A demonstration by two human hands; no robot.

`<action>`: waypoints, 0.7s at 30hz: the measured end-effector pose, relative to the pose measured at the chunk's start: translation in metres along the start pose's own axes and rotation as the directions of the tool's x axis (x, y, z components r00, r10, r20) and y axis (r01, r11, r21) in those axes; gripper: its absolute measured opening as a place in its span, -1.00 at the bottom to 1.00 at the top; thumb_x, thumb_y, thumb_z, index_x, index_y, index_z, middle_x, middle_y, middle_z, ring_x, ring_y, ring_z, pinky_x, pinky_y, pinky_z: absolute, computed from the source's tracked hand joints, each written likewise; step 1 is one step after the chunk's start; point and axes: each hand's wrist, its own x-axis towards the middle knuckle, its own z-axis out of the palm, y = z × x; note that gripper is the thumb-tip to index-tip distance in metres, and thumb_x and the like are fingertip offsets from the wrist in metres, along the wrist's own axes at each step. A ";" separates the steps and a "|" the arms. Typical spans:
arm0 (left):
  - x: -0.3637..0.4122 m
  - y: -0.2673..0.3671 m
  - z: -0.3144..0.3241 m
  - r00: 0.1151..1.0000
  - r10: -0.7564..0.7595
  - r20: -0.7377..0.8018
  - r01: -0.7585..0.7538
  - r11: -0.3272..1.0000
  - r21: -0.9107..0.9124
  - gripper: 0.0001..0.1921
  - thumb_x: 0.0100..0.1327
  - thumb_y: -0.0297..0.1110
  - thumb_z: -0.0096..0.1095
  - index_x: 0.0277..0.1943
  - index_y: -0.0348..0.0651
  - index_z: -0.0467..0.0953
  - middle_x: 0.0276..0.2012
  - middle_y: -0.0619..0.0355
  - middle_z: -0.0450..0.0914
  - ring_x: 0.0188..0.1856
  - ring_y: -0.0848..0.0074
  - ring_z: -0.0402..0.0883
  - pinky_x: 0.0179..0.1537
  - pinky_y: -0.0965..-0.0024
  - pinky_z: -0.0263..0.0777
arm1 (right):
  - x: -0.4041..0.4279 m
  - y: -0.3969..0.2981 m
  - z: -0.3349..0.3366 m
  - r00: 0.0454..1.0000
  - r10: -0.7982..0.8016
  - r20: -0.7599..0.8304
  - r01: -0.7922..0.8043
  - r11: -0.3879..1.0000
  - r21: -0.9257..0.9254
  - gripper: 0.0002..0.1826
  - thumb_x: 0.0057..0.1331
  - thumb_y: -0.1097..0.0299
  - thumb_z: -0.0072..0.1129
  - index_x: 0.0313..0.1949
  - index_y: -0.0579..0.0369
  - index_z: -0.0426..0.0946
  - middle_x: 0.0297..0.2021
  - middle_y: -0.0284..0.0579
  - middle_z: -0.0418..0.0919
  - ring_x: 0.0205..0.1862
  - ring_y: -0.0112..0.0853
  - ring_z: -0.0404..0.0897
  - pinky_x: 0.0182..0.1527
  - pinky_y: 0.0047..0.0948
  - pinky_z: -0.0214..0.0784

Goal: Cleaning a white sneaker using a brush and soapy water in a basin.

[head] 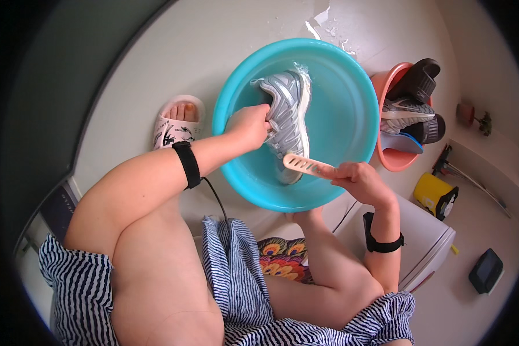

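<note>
A grey and silver sneaker [286, 110] with a white sole lies on its side in a turquoise plastic basin [350, 173] of water, its toe partly under the surface. My left hand [250, 126] grips it near the laces and tongue. In my right hand [358, 181] is the slotted handle of a cream-coloured scrubbing brush [305, 165]. The brush's head rests against the sneaker near the toe, with its bristles mostly hidden beneath.
Right of the basin, an orange bucket [398, 161] holds black slides [417, 78], another sneaker [404, 113] and a blue insole [400, 143]. Spilled water [313, 29] wets the floor beyond the basin. A yellow container [433, 193] and a white cabinet-like box [415, 238] stand at right.
</note>
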 end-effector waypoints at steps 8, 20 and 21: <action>0.000 0.000 0.001 1.000 0.012 -0.003 -0.012 1.000 0.019 -0.82 0.29 -0.39 0.22 -0.11 -0.27 0.50 -0.21 -0.15 0.66 -0.09 -0.06 0.62 -0.10 -0.01 0.46 | -0.002 0.000 0.000 0.977 0.149 -0.152 -0.137 0.987 0.085 -0.65 0.22 0.52 0.30 0.00 -0.08 0.70 -0.40 -0.07 0.63 -0.34 -0.20 0.59 -0.23 -0.34 0.42; 0.001 -0.003 0.004 1.000 0.020 -0.020 -0.020 1.000 0.016 -0.82 0.29 -0.38 0.23 -0.11 -0.27 0.51 -0.20 -0.14 0.67 -0.09 -0.06 0.63 -0.09 0.00 0.47 | -0.008 -0.011 -0.006 0.992 0.091 -0.083 -0.092 0.996 -0.003 -0.58 0.18 0.59 0.29 0.02 -0.13 0.70 -0.43 -0.08 0.61 -0.39 -0.23 0.57 -0.26 -0.33 0.42; 0.002 -0.001 0.004 1.000 0.021 -0.019 -0.021 1.000 0.017 -0.82 0.30 -0.38 0.23 -0.11 -0.27 0.51 -0.20 -0.14 0.67 -0.09 -0.06 0.63 -0.09 0.00 0.47 | -0.003 -0.008 0.002 0.997 0.021 -0.078 -0.034 0.986 -0.164 -0.55 0.19 0.57 0.26 0.04 -0.22 0.69 -0.44 -0.11 0.60 -0.39 -0.21 0.57 -0.28 -0.29 0.42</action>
